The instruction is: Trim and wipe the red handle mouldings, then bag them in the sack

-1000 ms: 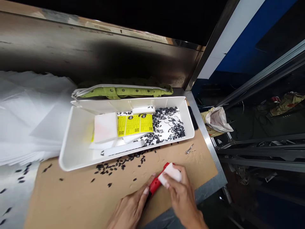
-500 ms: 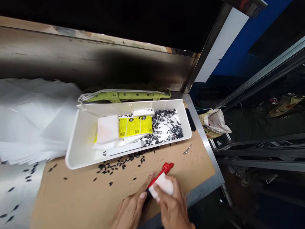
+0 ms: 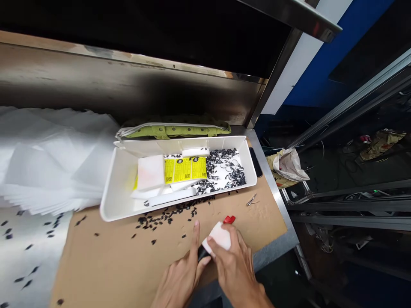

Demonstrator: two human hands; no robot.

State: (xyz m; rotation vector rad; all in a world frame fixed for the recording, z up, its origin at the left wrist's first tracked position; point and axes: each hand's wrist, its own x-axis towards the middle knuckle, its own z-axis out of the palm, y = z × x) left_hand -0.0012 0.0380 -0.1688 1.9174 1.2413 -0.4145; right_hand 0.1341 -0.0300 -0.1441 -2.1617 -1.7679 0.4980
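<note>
At the front of the cardboard, my left hand point(image 3: 181, 273) grips the black end point(image 3: 203, 253) of a slim red-and-black piece between thumb and fingers. Its index finger sticks out straight, off the piece. My right hand point(image 3: 236, 267) is closed on a white sponge block point(image 3: 219, 236), which lies over the piece's middle. Past the sponge only the red tip point(image 3: 229, 219) shows. The exact kind of piece cannot be made out. Both hands are close together, fingertips near the sponge's lower edge.
Behind the hands stands a white bin point(image 3: 107, 188) with sponge blocks, yellow labels point(image 3: 184, 170) and small black parts. More black bits point(image 3: 167, 216) lie scattered on the cardboard point(image 3: 118, 265). Small nippers point(image 3: 251, 199), a phone point(image 3: 256, 161), white sheets point(image 3: 58, 158) and a paper sack point(image 3: 289, 164) surround it.
The sponge now covers most of the red length that showed before. My left index finger has lifted away from the piece. The whole view has shifted slightly.
</note>
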